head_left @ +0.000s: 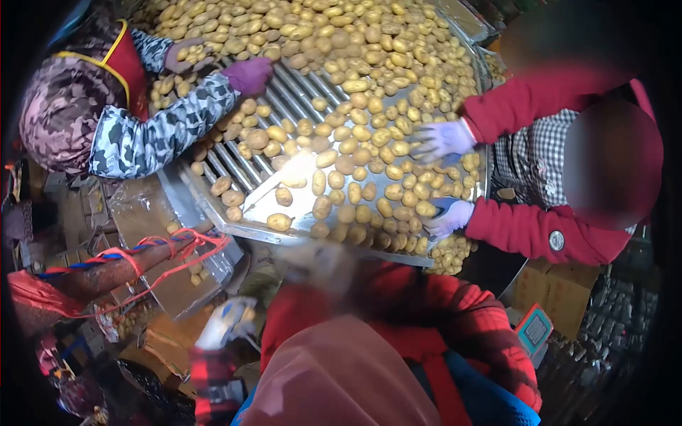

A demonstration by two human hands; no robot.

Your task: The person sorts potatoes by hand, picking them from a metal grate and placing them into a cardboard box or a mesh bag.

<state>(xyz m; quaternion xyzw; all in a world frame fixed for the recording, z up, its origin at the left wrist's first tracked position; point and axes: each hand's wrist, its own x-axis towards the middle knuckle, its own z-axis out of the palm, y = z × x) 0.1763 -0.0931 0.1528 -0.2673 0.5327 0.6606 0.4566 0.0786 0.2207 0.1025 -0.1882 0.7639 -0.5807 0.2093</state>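
Near the lower left, my left hand (229, 321), in a pale glove, is held beside my body with its fingers curled round a small yellowish potato (249, 314). My right hand (323, 267), also gloved, is at the near edge of the metal sorting table (266, 236). Motion smears its fingers, so whether it holds anything is unclear. Many potatoes (320, 207) lie just beyond it on the table. Metal rollers (298, 92) show between the potatoes at the table's left half.
A person in camouflage sleeves (167, 131) reaches over the rollers from the left. Another person's gloved hands (442, 140) touch potatoes at the right. A rope-wrapped pole (114, 270), plastic-covered box (185, 284), cardboard boxes (558, 291) and an orange-framed display (534, 329) stand around.
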